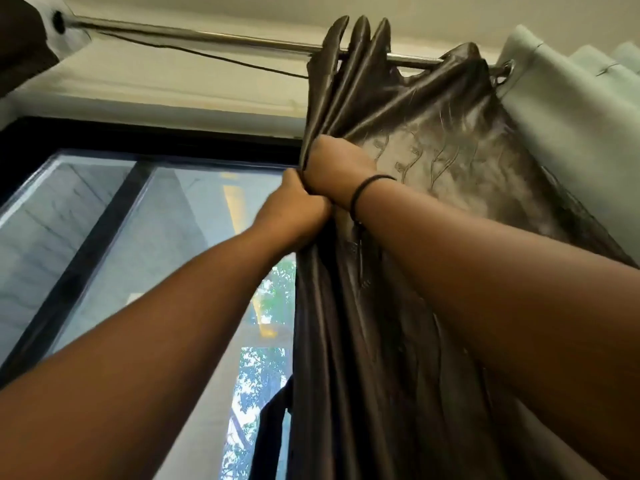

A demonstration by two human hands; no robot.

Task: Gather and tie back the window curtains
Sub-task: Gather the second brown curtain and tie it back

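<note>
A shiny dark brown curtain (426, 157) hangs bunched in folds from a metal rod (194, 35) at the upper middle. My right hand (337, 166), with a black band on its wrist, is closed around the curtain's gathered left edge high up. Just below and to the left, my left hand (294, 206) grips the same bundle of folds, touching the right hand. Both arms reach up from the bottom of the view. The fingers are hidden in the fabric.
A pale green curtain (568, 109) hangs on the same rod to the right. A black-framed window (104, 216) fills the left, with trees visible outside. A thin dark cord (194, 51) runs under the rod. Another dark curtain's corner (24, 32) shows at the top left.
</note>
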